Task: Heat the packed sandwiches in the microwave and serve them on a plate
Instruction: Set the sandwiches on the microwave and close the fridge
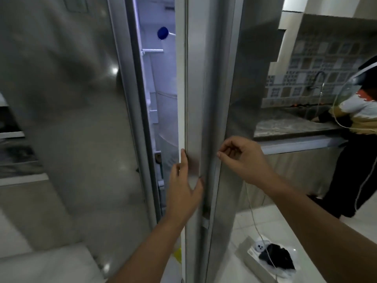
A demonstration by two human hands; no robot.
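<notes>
A tall steel fridge fills the view. Its door [193, 88] stands ajar, and the gap shows the lit white inside [161, 82] with shelves and a blue-capped bottle [162, 33]. My left hand [183, 186] lies flat on the door's narrow edge, fingers stretched up along it, thumb out to the right. My right hand [242, 158] hovers at the door's front groove with its fingers curled and one fingertip touching the metal. No sandwiches, microwave or plate are in sight. A scrap of yellow and white plastic [177, 254] shows under my left forearm.
The fridge's other steel door [67, 119] stands on the left. To the right, a person [359, 127] stands at a stone counter [285, 125] with a faucet [320, 78]. On the floor lies a white power strip [265, 254] with a black plug and a thin cable.
</notes>
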